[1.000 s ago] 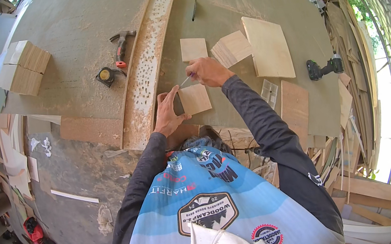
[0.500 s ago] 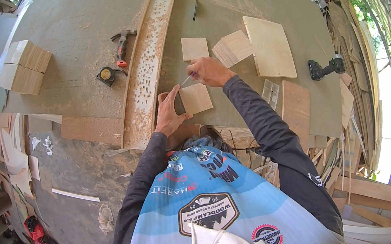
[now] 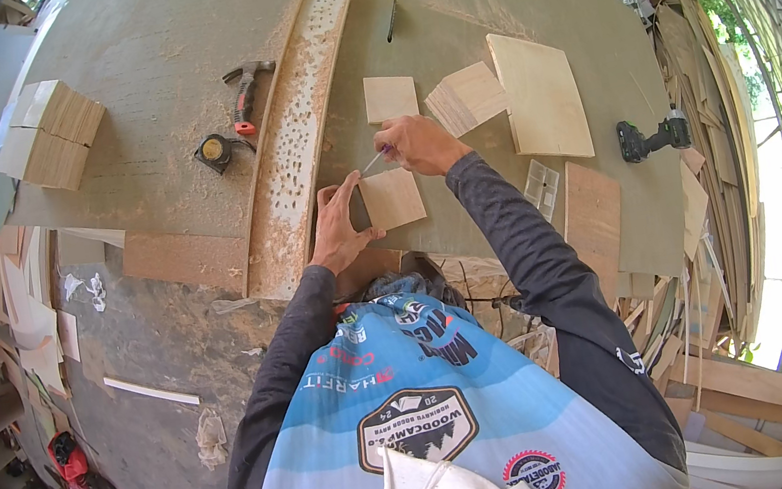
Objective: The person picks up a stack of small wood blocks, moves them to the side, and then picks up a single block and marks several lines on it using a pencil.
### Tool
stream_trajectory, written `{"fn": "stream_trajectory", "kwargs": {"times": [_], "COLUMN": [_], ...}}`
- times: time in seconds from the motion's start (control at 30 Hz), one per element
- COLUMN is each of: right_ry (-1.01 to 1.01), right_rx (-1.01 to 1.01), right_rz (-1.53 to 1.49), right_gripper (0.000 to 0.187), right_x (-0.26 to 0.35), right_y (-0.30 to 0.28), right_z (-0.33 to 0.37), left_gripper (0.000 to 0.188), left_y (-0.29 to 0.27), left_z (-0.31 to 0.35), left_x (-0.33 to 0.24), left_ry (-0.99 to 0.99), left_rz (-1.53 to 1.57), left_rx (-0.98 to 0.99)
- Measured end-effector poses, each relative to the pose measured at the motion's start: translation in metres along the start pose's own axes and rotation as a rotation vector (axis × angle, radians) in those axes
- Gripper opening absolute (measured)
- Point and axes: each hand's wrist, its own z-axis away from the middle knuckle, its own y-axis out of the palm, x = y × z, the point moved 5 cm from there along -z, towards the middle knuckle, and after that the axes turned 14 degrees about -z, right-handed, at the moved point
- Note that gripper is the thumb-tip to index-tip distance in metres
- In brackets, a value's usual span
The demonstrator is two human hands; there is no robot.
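Observation:
Pinched in my right hand [image 3: 419,145] is a small tool with a thin light shaft [image 3: 373,162] and a purplish handle, which looks like a screwdriver. Its tip points down and left, to the upper left corner of a square wooden block [image 3: 393,199]. My left hand [image 3: 338,227] grips that block along its left side, index finger by the corner and thumb by the lower edge. Whether the tip touches the wood is too small to tell. Just beyond my hands lie a square wooden piece [image 3: 390,98] and a stack of wooden squares [image 3: 466,98].
Left of a sawdust-covered strip [image 3: 293,128] lie a hammer [image 3: 245,97], a tape measure [image 3: 215,152] and stacked blocks [image 3: 49,136]. To the right are a large board [image 3: 540,95], a clear compartment box [image 3: 541,186] and a cordless drill [image 3: 653,135]. A pen [image 3: 393,19] lies farther off.
Almost nothing differs. Both hands, the tool and the block keep their places; the view has shifted very slightly.

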Motion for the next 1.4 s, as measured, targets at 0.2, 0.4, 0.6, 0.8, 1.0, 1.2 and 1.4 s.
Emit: {"fn": "stream_trajectory", "kwargs": {"times": [0.2,0.4,0.6,0.8,1.0,1.2,1.4], "right_ry": [0.009,-0.012,0.100,0.124,0.138,0.098,0.101], "right_rx": [-0.012,-0.009,-0.059,-0.173,-0.283,-0.311,-0.308], "right_rz": [0.009,-0.024,-0.125,-0.176,-0.178,-0.184,-0.196], "right_gripper": [0.010,0.008,0.015,0.020,0.022,0.022,0.022], "right_x": [0.000,0.000,0.009,0.025,0.039,0.043,0.044], "right_y": [-0.001,0.000,0.003,0.018,0.035,0.042,0.042], "right_z": [0.000,0.002,0.014,0.037,0.047,0.045,0.045], "left_gripper": [0.118,0.119,0.120,0.122,0.125,0.125,0.125], "left_y": [-0.001,-0.003,-0.003,-0.007,-0.007,-0.008,-0.009], "left_z": [0.000,0.000,0.000,0.003,0.001,-0.001,-0.002], "left_x": [-0.001,-0.003,-0.002,-0.004,-0.002,0.001,0.000], "left_ry": [-0.009,-0.001,0.032,0.059,0.069,0.034,0.040], "left_rz": [0.004,0.004,0.007,0.009,0.018,0.039,0.042], "left_rx": [0.010,0.011,0.003,0.042,0.036,0.061,0.075]}}
